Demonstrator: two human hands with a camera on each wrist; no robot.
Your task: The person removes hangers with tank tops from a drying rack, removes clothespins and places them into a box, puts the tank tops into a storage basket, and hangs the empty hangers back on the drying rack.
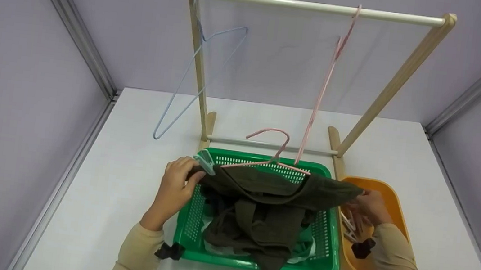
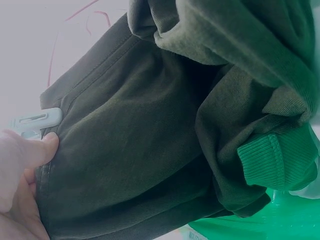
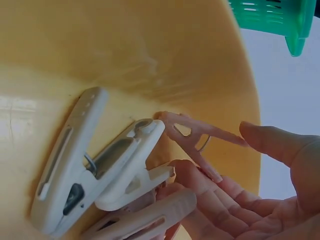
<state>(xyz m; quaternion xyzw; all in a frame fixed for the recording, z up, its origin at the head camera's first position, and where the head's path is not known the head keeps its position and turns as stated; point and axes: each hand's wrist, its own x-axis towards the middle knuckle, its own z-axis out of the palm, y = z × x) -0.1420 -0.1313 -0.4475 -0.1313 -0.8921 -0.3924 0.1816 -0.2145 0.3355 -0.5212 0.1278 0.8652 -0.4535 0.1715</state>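
A dark olive garment (image 1: pixel 270 229) with a wide curved opening hangs on a pink hanger (image 1: pixel 284 151), its lower part bunched over the green basket (image 1: pixel 191 249). My left hand (image 1: pixel 178 184) pinches the garment's left edge between thumb and fingers. Beside the thumb, a pale green clothespin (image 2: pixel 42 119) is clamped on that same edge. Down in the yellow basin (image 3: pixel 125 45), my right hand (image 3: pixel 270 200) pinches a pink clothespin (image 3: pixel 192 135), thumb on one leg and fingers on the other. White clothespins (image 3: pixel 75 160) lie beside it. In the head view, the garment's right corner overlaps the right hand.
Behind the basket stands a wooden rack with a white rail (image 1: pixel 278 3). A blue hanger (image 1: pixel 178 87) hangs at its left end, and another pink hanger (image 1: pixel 322 94) toward the right. A green ribbed cuff (image 2: pixel 280 155) shows under the garment. Walls enclose the white table (image 1: pixel 133 118).
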